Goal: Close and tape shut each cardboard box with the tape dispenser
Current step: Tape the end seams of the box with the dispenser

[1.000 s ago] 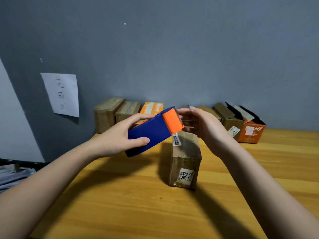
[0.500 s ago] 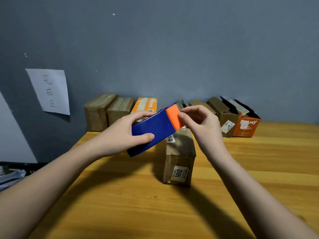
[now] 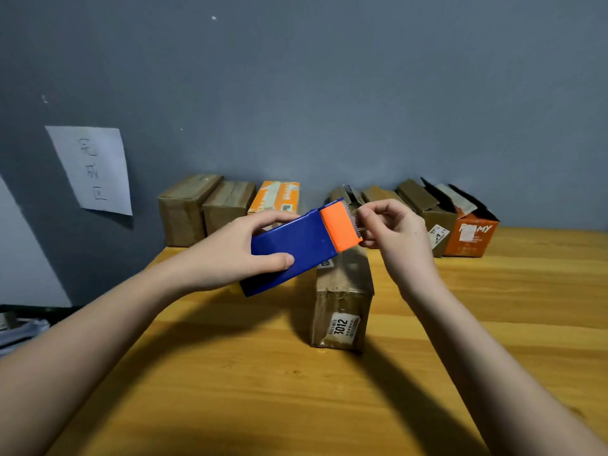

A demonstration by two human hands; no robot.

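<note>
My left hand (image 3: 237,255) grips a blue tape dispenser (image 3: 292,245) with an orange head, held in the air above the table. My right hand (image 3: 391,235) pinches the clear tape end at the dispenser's toothed edge. Below them a brown cardboard box (image 3: 342,304) with a "3012" label stands on the wooden table (image 3: 263,373), its flaps closed.
Along the grey wall stand two closed brown boxes (image 3: 204,205) and an orange-and-white box (image 3: 276,195) at left, and open-flapped brown boxes (image 3: 427,209) plus an orange box (image 3: 470,235) at right. A paper note (image 3: 92,169) hangs on the wall.
My right hand has shifted from cupping the orange head to pinching the tape end at the cutter. The dispenser has tilted slightly flatter; the view has shifted a little.
</note>
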